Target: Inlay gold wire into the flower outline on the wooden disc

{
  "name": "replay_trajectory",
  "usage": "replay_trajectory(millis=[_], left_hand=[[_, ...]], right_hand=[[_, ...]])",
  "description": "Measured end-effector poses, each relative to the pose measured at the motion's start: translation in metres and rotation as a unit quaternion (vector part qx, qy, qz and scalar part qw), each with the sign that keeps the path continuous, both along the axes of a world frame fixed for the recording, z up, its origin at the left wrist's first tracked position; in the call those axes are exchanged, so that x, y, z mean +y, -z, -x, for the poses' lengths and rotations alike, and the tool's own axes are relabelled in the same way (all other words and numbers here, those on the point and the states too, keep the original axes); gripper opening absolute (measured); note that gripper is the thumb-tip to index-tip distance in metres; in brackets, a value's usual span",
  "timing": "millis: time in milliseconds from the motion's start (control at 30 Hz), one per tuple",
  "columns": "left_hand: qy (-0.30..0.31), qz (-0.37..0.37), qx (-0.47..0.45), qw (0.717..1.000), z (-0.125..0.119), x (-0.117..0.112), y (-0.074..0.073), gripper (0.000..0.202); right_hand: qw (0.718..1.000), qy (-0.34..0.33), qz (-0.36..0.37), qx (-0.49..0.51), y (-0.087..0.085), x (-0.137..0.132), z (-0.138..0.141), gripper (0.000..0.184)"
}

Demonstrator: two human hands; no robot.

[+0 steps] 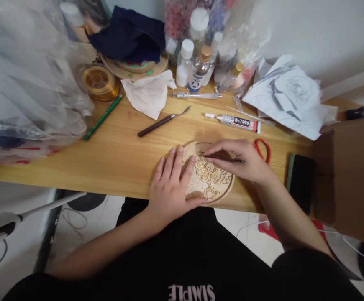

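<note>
A round wooden board (230, 184) lies at the table's front edge, its pale face patterned with a flower design in raised gold wire (211, 169). My left hand (171, 188) rests flat across the board's left side, fingers spread, the thumb along the lower rim. Over the upper part of the board, my right hand (240, 156) is closed around slim dark tweezers (224, 158). Their tip points left at the design, close to my left index finger. Whether anything is between the tips is too small to tell.
Behind the board lie a palette knife (157, 126), a B-7000 glue tube (240, 122), a pen (197, 95) and a green pencil (102, 119). A wire spool (98, 81), bottles (197, 71) and papers (287, 92) stand farther back. Orange-handled scissors (267, 146) and a cardboard box (354, 175) are at right.
</note>
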State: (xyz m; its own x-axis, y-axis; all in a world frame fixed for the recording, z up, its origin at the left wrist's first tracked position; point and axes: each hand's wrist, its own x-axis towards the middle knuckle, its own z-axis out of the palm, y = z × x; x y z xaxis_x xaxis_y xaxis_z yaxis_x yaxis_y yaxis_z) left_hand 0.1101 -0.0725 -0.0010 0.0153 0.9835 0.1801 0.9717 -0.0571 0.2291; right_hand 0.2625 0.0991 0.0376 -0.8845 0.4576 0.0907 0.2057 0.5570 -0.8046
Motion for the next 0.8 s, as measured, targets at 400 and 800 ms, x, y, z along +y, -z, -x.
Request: replay_trajectory(millis=[400,800], left_hand=[[0.021,0.076,0.051,0.996,-0.004,0.006,-0.016,0.115],[0.029,0.088,0.058,0.994,-0.002,0.006,-0.015,0.111]], right_hand=[[0.997,-0.033,0.056,0.036,0.01,0.01,0.001,0.01],[0.998,-0.013,0.056,0.03,0.01,0.01,0.001,0.008]])
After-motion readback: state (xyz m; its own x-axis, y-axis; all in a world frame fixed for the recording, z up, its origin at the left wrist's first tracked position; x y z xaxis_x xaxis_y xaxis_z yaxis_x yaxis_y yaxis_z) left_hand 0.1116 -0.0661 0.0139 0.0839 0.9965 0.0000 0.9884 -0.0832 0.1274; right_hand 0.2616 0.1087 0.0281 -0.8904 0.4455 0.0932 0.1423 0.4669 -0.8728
